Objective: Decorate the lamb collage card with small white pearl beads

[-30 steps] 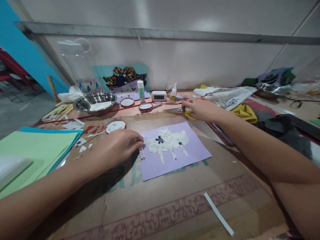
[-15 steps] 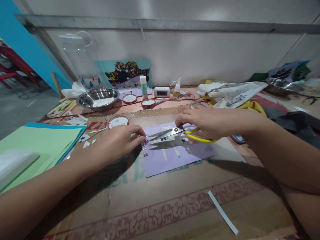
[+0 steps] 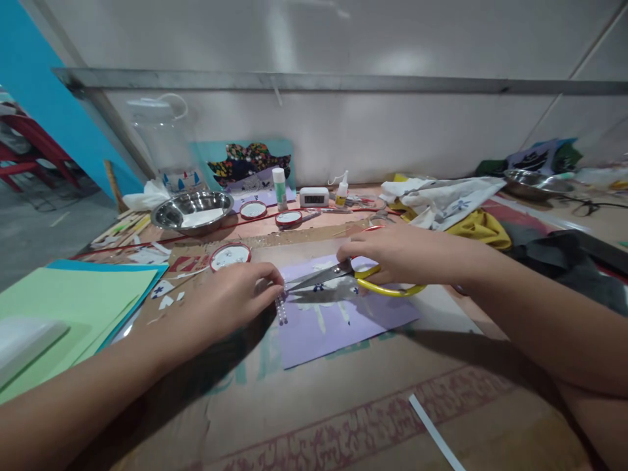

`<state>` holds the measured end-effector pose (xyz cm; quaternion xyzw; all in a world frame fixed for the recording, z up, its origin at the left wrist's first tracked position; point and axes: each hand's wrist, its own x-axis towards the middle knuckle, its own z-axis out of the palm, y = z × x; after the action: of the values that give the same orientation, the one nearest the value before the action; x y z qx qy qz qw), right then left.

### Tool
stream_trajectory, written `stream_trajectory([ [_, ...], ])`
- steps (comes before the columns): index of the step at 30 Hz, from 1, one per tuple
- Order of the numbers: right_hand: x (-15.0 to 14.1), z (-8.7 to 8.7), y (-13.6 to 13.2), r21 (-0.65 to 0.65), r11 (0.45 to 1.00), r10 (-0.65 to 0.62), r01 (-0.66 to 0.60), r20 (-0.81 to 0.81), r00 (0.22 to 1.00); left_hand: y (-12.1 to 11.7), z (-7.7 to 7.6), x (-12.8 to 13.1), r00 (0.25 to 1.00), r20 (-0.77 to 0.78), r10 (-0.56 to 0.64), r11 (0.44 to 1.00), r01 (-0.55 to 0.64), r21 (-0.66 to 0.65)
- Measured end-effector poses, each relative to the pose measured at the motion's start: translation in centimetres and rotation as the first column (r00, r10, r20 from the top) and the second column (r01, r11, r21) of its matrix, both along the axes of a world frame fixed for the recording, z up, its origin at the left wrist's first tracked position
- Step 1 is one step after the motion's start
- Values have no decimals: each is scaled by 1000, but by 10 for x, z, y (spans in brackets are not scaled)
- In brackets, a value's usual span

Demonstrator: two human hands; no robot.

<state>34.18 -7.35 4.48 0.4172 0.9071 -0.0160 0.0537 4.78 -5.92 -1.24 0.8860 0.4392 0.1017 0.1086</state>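
Observation:
Between the thumb and fingers of my left hand (image 3: 245, 291) is a short strip of small clear beads (image 3: 281, 310), hanging down at the left edge of the purple paper (image 3: 314, 345). My right hand (image 3: 377, 252) grips yellow-handled scissors (image 3: 390, 288). Their blades point left, with the tips close to the bead strip and my left fingertips; whether they touch it I cannot tell. Under the blades, the purple paper carries white patches (image 3: 321, 317) and dark blue flower shapes, partly hidden by the scissors and their shadow.
Cardboard (image 3: 255, 405) lies under the work, with a white strip (image 3: 434, 432) in front. Green sheets (image 3: 73, 294) are at left. Behind stand a metal bowl (image 3: 191, 222), a glue stick (image 3: 279, 188), a small clock (image 3: 314, 197) and a glue bottle (image 3: 342, 190). Cloth (image 3: 441, 199) is heaped at right.
The scissor blades have closed together, from slightly parted before. The camera view has tilted up, so everything sits lower; my left hand still pinches the bead strip.

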Motion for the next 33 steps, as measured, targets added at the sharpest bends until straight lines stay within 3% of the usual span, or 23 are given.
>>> stream_trajectory([
  [14, -2, -17, -1, 99, 982, 164, -162, -12, 986, -1, -8, 2, 1000, -1, 9, 998, -9, -60],
  [23, -1, -25, 3, 142, 969, 203, -203, 11, 979, -6, -4, 4, 999, -10, -50, 999, 50, 4],
  [29, -2, -13, -1, 41, 988, 149, -148, -25, 989, -1, -8, -1, 1000, 18, -22, 998, 21, 59],
  [33, 6, 2, 0, -30, 999, 38, -40, -77, 996, 1, -6, -4, 999, 48, -11, 997, 8, 73],
])
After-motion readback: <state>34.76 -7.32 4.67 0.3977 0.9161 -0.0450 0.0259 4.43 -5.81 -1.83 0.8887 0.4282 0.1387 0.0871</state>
